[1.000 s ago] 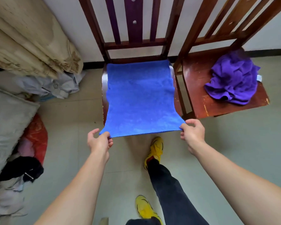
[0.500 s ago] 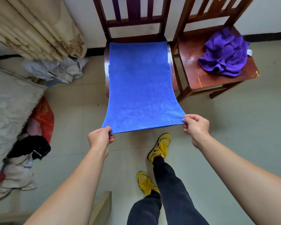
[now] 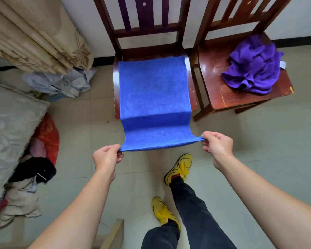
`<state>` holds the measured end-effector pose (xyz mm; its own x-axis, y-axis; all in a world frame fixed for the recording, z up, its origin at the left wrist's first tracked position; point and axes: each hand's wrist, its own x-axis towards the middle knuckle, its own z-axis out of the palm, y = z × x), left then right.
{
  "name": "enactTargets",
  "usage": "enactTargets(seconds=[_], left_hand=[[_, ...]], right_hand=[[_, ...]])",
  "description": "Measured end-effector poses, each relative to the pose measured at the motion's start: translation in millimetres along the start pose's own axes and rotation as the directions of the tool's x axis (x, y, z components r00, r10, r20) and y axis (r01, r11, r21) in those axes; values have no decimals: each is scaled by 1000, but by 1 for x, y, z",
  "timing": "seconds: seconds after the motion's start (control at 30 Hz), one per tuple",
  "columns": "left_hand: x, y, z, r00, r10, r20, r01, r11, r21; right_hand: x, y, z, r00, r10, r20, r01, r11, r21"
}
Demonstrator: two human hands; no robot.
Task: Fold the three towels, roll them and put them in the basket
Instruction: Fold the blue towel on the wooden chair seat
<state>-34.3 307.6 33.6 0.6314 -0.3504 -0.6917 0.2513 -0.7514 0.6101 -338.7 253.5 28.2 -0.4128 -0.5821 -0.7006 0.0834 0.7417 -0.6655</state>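
Blue rectangular fleecy towel (image 3: 153,97): lying spread flat over the seat of the dark brown slatted wooden chair (image 3: 115,81), covering nearly all of that seat, reaching back to the foot of the backrest, running off the front edge and stretching out in the air above the pale tiled floor (image 3: 258,141). Dipping slightly just past the seat edge, pulling taut along the near hem.

Left hand (image 3: 106,157): pinching the near left corner of the blue towel, thumb and curled fingers clamping on the hem. Right hand (image 3: 216,146): pinching the near right corner likewise, fingers curling beneath, thumb pressing on top. Holding the two corners well apart and roughly level.

Crumpled purple fleecy towel (image 3: 253,71): lying in a heap on the seat of the second, reddish-brown wooden chair (image 3: 217,87), just beside the first chair on the right, showing a small white tag (image 3: 282,64) at its right edge, keeping well apart from the blue towel.

Yellow laced shoes (image 3: 180,166): standing on the floor below the held hem, under black trouser legs (image 3: 190,203).

Beige folded curtain fabric (image 3: 34,33): hanging at upper left. Grey patterned cushion (image 3: 9,126) and loose pile of mixed clothes (image 3: 43,141): lying along the left side of the floor.
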Motion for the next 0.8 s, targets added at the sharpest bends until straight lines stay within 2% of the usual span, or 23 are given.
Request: enactTargets(seconds=[0.1, 0.23, 0.37, 0.43, 0.53, 0.6, 0.8], left_hand=[[16, 35, 14, 995, 95, 8, -96, 994, 44], [37, 93, 34, 978, 190, 91, -205, 956, 209], [59, 144, 54, 915, 386, 118, -383, 740, 553], [72, 169, 65, 875, 459, 154, -446, 641, 625], [99, 205, 79, 844, 493, 212, -487, 535, 690], [119, 224, 89, 853, 474, 221, -479, 541, 691], [180, 255, 126, 898, 358, 255, -439, 700, 564]], right_hand=[[19, -30, 15, 998, -45, 39, 45, 999, 3], [52, -86, 39, 983, -129, 132, 148, 979, -143], [81, -131, 62, 952, -256, 169, 300, 889, -345], [97, -150, 73, 929, -325, 177, 370, 819, -438], [122, -177, 90, 908, -368, 200, 417, 746, -520], [140, -191, 102, 909, -367, 200, 414, 727, -547], [188, -213, 134, 911, -358, 205, 409, 715, -567]])
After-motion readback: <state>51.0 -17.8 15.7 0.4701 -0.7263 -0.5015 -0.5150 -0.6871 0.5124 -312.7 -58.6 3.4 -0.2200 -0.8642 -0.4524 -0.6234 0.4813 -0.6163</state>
